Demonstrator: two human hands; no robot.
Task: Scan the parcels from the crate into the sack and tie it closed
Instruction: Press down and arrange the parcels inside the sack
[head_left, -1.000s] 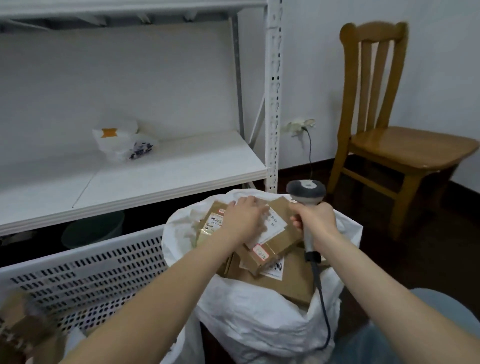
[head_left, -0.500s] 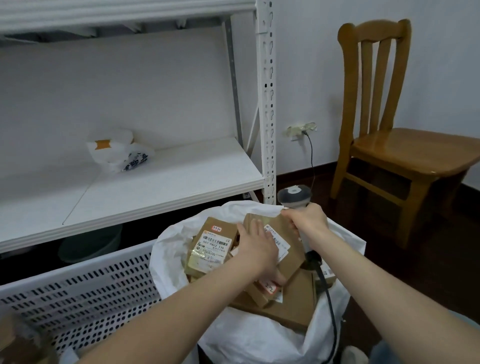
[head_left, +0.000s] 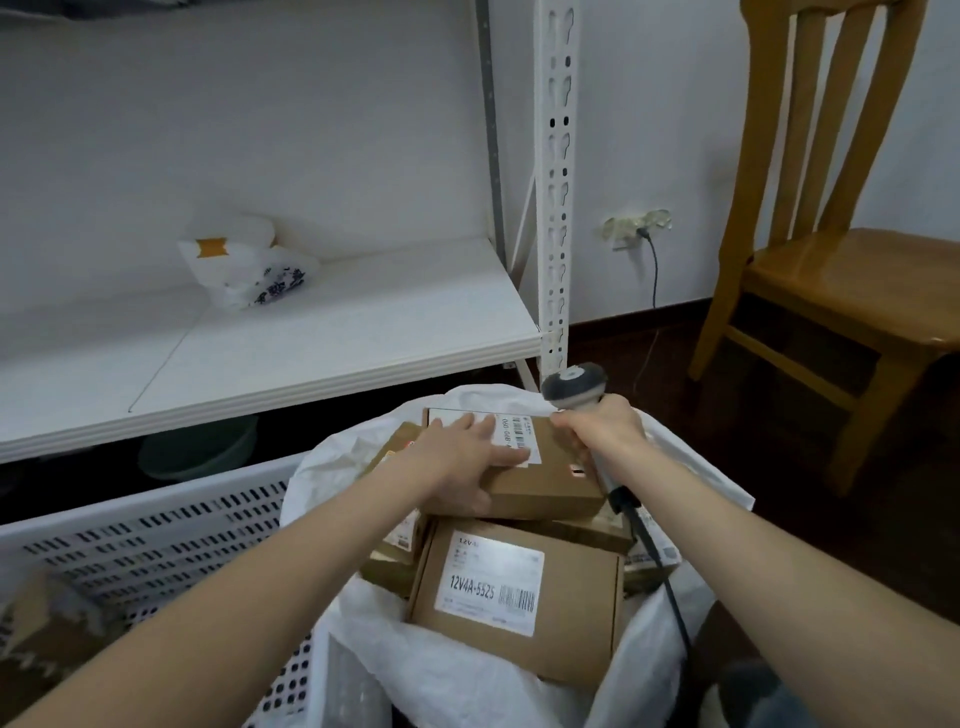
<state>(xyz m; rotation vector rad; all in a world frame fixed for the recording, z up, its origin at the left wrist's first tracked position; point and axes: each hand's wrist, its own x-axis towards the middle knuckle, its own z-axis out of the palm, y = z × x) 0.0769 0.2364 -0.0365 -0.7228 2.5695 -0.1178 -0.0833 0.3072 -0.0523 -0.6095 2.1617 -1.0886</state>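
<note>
A white sack (head_left: 467, 675) stands open below me, filled with several brown cardboard parcels. My left hand (head_left: 462, 460) lies flat with straight fingers on the top parcel (head_left: 545, 478), over its white label. In front of it lies a larger parcel (head_left: 519, 592) with a barcode label. My right hand (head_left: 602, 431) grips the handle of a grey barcode scanner (head_left: 574, 387) at the top parcel's right edge; the scanner's cable trails down the sack's right side. The white perforated crate (head_left: 156, 535) stands left of the sack, with a blurred brown parcel (head_left: 47, 623) in it.
A white metal shelf (head_left: 311, 338) runs behind the sack, with a plastic bag (head_left: 249, 265) on it and a green basin (head_left: 197, 447) under it. A wooden chair (head_left: 841, 280) stands at the right on the dark floor. A wall socket (head_left: 636, 226) sits between them.
The top parcel has been laid flat across the sack's contents. My left hand slid forward over its label. The camera has tilted down and moved closer.
</note>
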